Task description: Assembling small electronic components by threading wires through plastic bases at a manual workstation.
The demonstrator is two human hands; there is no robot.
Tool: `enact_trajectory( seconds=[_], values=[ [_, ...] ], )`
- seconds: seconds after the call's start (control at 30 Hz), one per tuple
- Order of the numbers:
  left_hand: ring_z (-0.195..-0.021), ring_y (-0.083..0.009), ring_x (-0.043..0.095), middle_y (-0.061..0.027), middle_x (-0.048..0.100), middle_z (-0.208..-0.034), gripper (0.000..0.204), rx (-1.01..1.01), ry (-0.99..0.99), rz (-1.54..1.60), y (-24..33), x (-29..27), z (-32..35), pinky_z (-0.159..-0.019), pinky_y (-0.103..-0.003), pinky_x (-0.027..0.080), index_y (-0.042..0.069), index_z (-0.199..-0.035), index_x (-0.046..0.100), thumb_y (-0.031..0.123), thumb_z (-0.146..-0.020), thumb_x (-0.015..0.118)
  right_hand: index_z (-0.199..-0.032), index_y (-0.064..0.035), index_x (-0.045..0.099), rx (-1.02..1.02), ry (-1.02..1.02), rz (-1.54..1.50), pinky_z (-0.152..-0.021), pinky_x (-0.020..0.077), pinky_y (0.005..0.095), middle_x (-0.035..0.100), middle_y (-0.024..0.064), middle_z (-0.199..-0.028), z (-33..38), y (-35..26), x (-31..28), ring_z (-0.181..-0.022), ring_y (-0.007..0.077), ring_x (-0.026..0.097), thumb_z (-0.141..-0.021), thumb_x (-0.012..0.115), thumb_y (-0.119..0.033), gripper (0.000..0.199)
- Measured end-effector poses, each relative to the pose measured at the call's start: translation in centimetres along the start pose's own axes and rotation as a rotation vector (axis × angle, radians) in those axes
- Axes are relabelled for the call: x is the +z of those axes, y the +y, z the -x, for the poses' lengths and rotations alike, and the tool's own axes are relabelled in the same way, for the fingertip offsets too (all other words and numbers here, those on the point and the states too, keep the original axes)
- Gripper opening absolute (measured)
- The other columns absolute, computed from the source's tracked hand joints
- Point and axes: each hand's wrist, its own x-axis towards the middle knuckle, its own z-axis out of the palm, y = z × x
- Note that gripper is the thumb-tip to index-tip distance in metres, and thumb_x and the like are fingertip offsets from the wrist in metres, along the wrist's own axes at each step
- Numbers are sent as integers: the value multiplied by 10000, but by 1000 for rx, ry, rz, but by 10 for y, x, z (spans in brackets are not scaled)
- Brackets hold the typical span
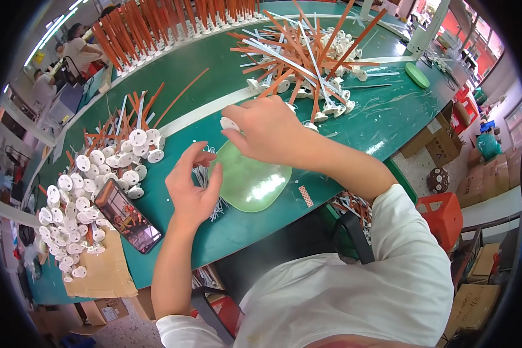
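Note:
My right hand [264, 129] is closed on a white round plastic spool [229, 124], most of it hidden by the fingers. It hovers over the upper edge of a translucent green oval mat [250, 180]. To its left, my left hand [190, 181] has thumb and fingers apart, with nothing visible between them. Behind and beside that hand lies a bundle of thin whitish strings [216, 210], partly covered by it. Farther left is a heap of white spools [93, 174], some with orange or white strips. A phone [129, 217] with a lit screen leans by this heap.
A tangled pile of orange and white strips with spools [313, 58] covers the far right of the green table [185, 110]. Rows of upright orange strips [156, 29] stand at the back. A small checkered strip [305, 196] lies near the front edge. Cardboard [101, 264] sits front left.

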Motion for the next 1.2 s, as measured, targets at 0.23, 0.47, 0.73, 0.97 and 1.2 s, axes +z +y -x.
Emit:
enact_trajectory(
  seconds=[0.23, 0.47, 0.73, 0.97, 1.2],
  values=[
    [-761, -216, 671, -124, 714, -913, 414, 0, -41, -15, -4, -1, 2, -724, -329, 544, 4, -1171, 622, 45, -775, 735, -1007, -95, 700, -7, 108, -84, -606, 534, 389, 695, 97, -726, -24, 33, -29, -664, 287, 689, -814, 734, -220, 232],
    [-775, -191, 663, -118, 722, -925, 374, 28, -99, -55, 1, 1, 2, -748, -312, 528, -5, -1158, 619, 35, -797, 712, -1029, -125, 712, 54, -209, 257, -649, 555, 465, 691, 92, -796, 10, 51, 2, -753, 340, 695, -798, 727, -214, 248],
    [-738, -242, 658, -120, 707, -884, 370, 73, -43, -59, -7, 3, 0, -699, -345, 538, 4, -1122, 632, 34, -765, 729, -1095, -124, 726, 80, -146, 48, -836, 537, 441, 689, 116, -965, 58, 111, -59, -911, 318, 674, -777, 755, -175, 323],
    [-740, -205, 675, -122, 714, -871, 301, 92, -46, -100, -16, 5, 0, -714, -317, 532, -20, -1095, 649, 27, -805, 716, -1019, -108, 736, 114, -264, 421, -735, 554, 412, 696, 92, -914, 81, 155, -51, -803, 310, 670, -762, 743, -74, 259],
    [-716, -207, 687, -111, 712, -834, 225, 62, 58, -77, -11, 2, -1, -692, -314, 545, -12, -1028, 673, 23, -810, 713, -1062, -33, 722, 216, 269, -344, -636, 573, 279, 723, 92, -956, 57, 72, -72, -777, 171, 716, -856, 731, -24, 207]
  ],
)
